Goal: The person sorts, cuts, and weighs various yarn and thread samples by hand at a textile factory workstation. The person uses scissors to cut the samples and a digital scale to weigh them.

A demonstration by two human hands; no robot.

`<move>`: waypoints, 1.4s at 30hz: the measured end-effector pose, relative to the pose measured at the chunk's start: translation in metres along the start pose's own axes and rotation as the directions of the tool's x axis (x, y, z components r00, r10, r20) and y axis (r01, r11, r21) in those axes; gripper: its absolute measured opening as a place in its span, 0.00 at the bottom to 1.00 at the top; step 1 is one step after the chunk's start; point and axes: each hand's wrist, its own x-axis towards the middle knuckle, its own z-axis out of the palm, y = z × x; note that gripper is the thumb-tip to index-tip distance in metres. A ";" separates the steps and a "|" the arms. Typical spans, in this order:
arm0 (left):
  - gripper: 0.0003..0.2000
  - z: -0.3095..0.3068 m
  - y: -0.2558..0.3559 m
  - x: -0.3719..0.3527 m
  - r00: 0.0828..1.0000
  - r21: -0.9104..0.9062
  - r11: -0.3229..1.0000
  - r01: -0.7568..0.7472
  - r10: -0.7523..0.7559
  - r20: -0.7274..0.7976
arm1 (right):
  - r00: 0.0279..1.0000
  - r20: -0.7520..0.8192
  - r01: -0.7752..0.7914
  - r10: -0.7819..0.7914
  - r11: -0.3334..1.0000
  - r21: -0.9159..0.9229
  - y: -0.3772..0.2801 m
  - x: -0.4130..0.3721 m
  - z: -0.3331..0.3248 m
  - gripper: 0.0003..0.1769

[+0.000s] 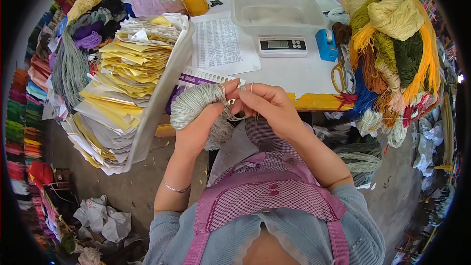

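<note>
A thick skein of pale grey yarn [192, 106] is gripped in my left hand [208, 120], its thumb lying across the strands. Part of the skein hangs below that hand, over the table's front edge. My right hand [274, 107] is closed in a pinch just to the right, close to the left fingertips, on a thin end of the same yarn. A small shiny metal piece shows between the hands, too small to name. Under the skein lies a purple-and-white card [208, 75] with a row of holes.
To the left stands a long bin [159, 103] packed with yellow and white paper packets [132, 59]. Beyond my hands are a printed sheet [221, 44], a digital scale [282, 46], a plastic tub [277, 10] and scissors [339, 74]. Coloured yarn skeins [397, 19] heap at the right.
</note>
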 end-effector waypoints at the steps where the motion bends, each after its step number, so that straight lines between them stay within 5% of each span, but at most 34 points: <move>1: 0.17 0.000 0.000 0.000 1.000 0.000 1.000 0.001 -0.001 0.000 | 1.000 0.009 0.027 -0.027 0.999 -0.017 0.001 0.000 -0.001 0.15; 13: 0.15 -0.005 -0.006 0.000 0.996 -0.098 0.993 0.059 -0.066 -0.061 | 0.999 -0.009 0.049 -0.049 0.999 0.015 0.002 0.000 0.003 0.16; 16: 0.15 -0.007 -0.006 0.000 0.999 -0.030 1.000 0.001 -0.003 -0.040 | 1.000 -0.003 -0.011 0.011 1.000 0.028 0.001 0.003 0.004 0.13; 19: 0.15 0.001 -0.006 0.000 0.993 0.307 0.945 -0.108 0.115 -0.005 | 0.996 0.006 -0.089 0.089 0.995 0.049 0.005 0.005 0.004 0.11; 23: 0.14 -0.001 -0.008 -0.002 0.992 0.277 0.955 -0.107 0.120 -0.034 | 0.998 -0.022 -0.058 0.059 0.996 0.062 0.014 0.009 0.001 0.09; 25: 0.14 -0.002 -0.004 -0.003 0.992 0.094 0.995 0.045 -0.033 -0.125 | 0.998 -0.024 -0.049 0.051 0.997 0.067 0.010 0.008 0.002 0.09; 28: 0.14 -0.007 -0.008 -0.002 0.991 -0.035 0.996 0.077 -0.081 -0.104 | 0.998 -0.032 -0.046 0.049 0.995 0.089 0.011 0.009 0.002 0.08; 33: 0.14 -0.001 -0.010 -0.001 0.991 -0.039 0.997 0.069 -0.073 -0.109 | 0.996 -0.053 -0.072 0.070 0.996 -0.043 0.014 0.010 0.005 0.09; 37: 0.15 0.003 -0.006 -0.003 0.993 0.105 0.994 0.027 -0.015 -0.117 | 0.997 -0.062 -0.038 0.042 0.997 0.066 0.015 0.011 0.004 0.09; 42: 0.15 -0.003 -0.011 -0.002 0.982 0.029 0.996 0.086 -0.080 -0.173 | 0.998 -0.064 -0.012 0.022 0.989 0.150 0.018 0.011 0.001 0.08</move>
